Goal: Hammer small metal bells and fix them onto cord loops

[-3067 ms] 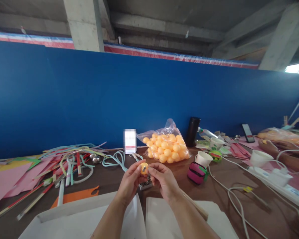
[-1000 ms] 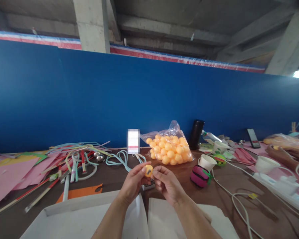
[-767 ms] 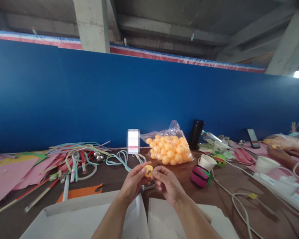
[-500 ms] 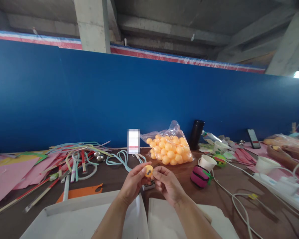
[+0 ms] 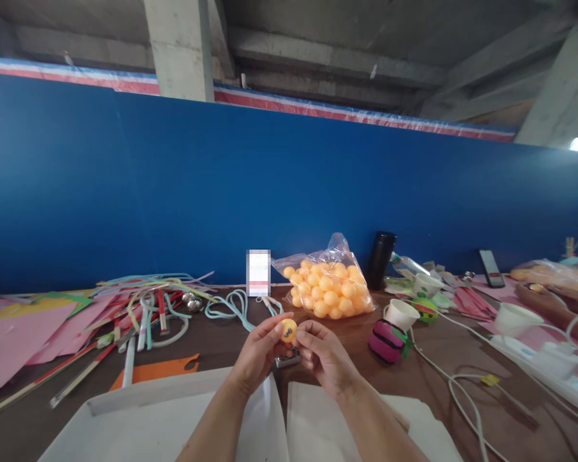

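Both my hands meet above the brown table (image 5: 347, 333), pinching one orange ball (image 5: 288, 330) that carries a small dark mark on its face. My left hand (image 5: 259, 352) grips the ball from the left with thumb and fingers closed on it. My right hand (image 5: 322, 355) pinches its right side. Just under the ball lies a small metal piece (image 5: 287, 360) on the table. Behind the hands stands a clear plastic bag (image 5: 325, 287) full of several orange balls.
White cardboard boxes (image 5: 149, 423) lie near me. Coloured paper strips and sticks (image 5: 139, 311) are heaped at left. A pink pouch (image 5: 386, 341), paper cups (image 5: 401, 314), a black bottle (image 5: 381, 260), white cables (image 5: 462, 391) and a power strip (image 5: 549, 366) sit at right. Another person's arm (image 5: 553, 305) rests at far right.
My hands have held the ball in nearly the same place throughout, with the dark mark on it shifting slightly. The other person's hand at far right has drawn back toward the edge.
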Tool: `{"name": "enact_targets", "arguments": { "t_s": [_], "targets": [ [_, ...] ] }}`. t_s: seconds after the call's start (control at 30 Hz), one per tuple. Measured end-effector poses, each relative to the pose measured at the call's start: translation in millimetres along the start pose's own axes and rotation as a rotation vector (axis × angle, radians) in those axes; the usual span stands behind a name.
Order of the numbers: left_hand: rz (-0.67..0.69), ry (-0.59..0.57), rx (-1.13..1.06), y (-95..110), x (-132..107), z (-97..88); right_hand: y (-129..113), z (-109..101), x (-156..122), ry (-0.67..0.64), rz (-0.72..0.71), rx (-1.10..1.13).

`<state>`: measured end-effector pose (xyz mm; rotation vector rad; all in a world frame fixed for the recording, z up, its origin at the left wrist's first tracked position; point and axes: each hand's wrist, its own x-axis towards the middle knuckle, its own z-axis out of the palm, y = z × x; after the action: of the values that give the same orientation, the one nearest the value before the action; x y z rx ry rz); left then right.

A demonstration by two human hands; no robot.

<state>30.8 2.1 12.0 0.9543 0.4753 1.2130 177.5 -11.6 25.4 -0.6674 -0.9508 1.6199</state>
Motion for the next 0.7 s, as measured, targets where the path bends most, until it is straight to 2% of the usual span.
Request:
{"name": "enact_targets", "arguments": {
  "t_s": [0.7],
  "targets": [
    [-0.007, 0.014, 0.011, 0.0, -0.1, -0.5, 0.0, -1.7, 0.4, -0.010, 0.005, -0.015]
  ]
}}
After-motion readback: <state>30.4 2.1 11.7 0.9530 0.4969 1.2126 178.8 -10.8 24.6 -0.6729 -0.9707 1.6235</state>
